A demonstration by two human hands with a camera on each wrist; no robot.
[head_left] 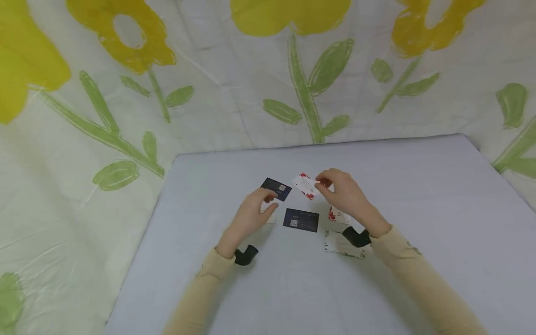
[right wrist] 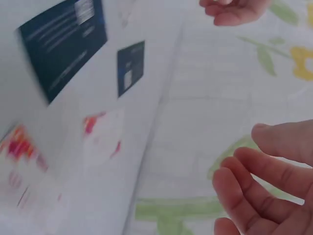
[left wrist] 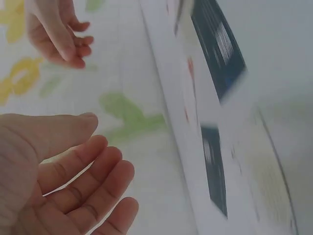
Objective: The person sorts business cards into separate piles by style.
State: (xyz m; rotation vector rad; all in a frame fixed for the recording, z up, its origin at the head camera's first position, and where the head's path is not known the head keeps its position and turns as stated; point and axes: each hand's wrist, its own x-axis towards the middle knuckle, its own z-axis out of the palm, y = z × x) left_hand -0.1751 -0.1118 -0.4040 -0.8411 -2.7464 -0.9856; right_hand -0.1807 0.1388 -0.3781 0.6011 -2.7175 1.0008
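My left hand (head_left: pixel 248 215) hovers over the left part of a group of cards, its fingers loosely bent and nothing between them. Near its fingertips lies a dark blue card (head_left: pixel 277 188) with a small code square. A pale card (head_left: pixel 271 218) is mostly hidden beneath that hand. Between the hands is a second dark card (head_left: pixel 301 220). To the right, my right hand (head_left: pixel 344 193) is beside a white card with red flowers (head_left: pixel 306 185); the right wrist view shows its relaxed fingers (right wrist: pixel 230 196) holding nothing. Another red-flowered card (head_left: pixel 338 215) lies partly behind this hand.
A white card with a green leafy border (head_left: pixel 341 244) lies under the right wrist, where a black wrist mount (head_left: pixel 357 237) covers one corner. All cards rest on a pale table (head_left: pixel 268 288). Behind it hangs a flower-printed cloth (head_left: pixel 226 93).
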